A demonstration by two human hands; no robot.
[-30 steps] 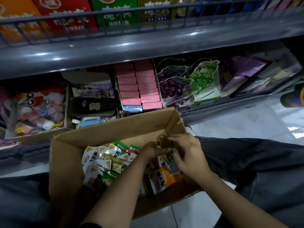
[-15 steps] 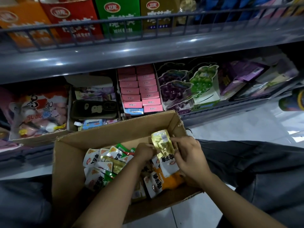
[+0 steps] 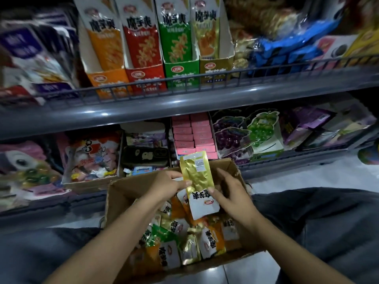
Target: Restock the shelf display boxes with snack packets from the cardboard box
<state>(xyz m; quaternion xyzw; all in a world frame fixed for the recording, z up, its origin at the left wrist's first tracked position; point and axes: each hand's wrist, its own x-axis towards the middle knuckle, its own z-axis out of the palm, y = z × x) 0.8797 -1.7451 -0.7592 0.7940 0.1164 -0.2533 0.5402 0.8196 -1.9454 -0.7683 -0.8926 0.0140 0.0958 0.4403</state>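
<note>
Left hand (image 3: 168, 184) and right hand (image 3: 231, 191) both pinched a small stack of gold packets (image 3: 198, 181), exact count unclear, above the cardboard box (image 3: 123, 193) of loose packets (image 3: 184, 242). Four display boxes (image 3: 180, 72) stood on the upper shelf (image 3: 184, 103): orange, red, green, gold.

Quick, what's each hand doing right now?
Left hand: pinches the gold packet at its left edge.
Right hand: pinches the same packet lower down.
</note>
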